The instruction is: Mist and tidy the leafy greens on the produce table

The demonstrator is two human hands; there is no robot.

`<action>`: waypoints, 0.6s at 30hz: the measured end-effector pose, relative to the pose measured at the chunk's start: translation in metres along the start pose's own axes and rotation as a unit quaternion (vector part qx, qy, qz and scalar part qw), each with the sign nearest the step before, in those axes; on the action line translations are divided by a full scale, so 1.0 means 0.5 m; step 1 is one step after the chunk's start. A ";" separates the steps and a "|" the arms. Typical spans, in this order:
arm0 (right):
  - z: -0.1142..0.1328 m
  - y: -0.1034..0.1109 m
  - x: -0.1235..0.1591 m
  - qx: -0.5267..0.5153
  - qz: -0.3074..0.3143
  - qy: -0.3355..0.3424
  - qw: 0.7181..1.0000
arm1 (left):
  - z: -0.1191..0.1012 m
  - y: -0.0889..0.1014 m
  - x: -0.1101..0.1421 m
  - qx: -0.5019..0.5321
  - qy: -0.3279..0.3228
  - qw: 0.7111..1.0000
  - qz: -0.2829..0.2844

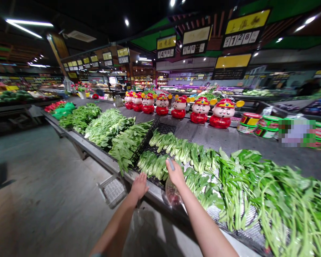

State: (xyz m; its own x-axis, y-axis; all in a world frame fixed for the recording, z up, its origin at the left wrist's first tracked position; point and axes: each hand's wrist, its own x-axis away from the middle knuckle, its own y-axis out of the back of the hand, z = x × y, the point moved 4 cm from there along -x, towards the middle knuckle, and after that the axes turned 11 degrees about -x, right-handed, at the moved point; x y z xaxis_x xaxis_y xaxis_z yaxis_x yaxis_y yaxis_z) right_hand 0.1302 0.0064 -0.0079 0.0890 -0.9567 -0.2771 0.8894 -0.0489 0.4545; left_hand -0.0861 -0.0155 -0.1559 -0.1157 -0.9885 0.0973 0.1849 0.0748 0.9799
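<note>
My left hand is at the front rim of the vegetable stand, fingers stretched out, holding nothing that I can see. My right hand is closed over the bok choy, with a small grey piece showing at its thumb. Below it hangs a clear plastic bag with something reddish in it, too blurred to name. In front of my hands, small bok choy lies in rows in a black crate. More bok choy is on the right of my right hand.
Long-stemmed leafy greens spread over the right side. Other leafy vegetables lie leftward. Red figurine jars and cans line the back ledge. A grey plastic basket is low beside the stand. Price signs hang above.
</note>
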 end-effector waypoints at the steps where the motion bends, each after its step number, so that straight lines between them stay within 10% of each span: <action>1: -0.006 -0.003 0.001 -0.004 -0.002 -0.004 1.000 | 0.000 -0.001 -0.002 0.001 0.000 1.000 0.001; 18: 0.004 -0.038 0.030 -0.071 0.062 0.042 0.995 | -0.005 -0.005 -0.002 0.001 0.002 1.000 0.006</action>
State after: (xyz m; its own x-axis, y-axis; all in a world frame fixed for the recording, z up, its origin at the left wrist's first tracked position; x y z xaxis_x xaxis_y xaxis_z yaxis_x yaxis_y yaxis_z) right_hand 0.1139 -0.0077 -0.0192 0.2337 -0.9250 -0.2995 0.9230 0.1143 0.3674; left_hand -0.0841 -0.0151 -0.1589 -0.1104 -0.9879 0.1093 0.1850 0.0876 0.9788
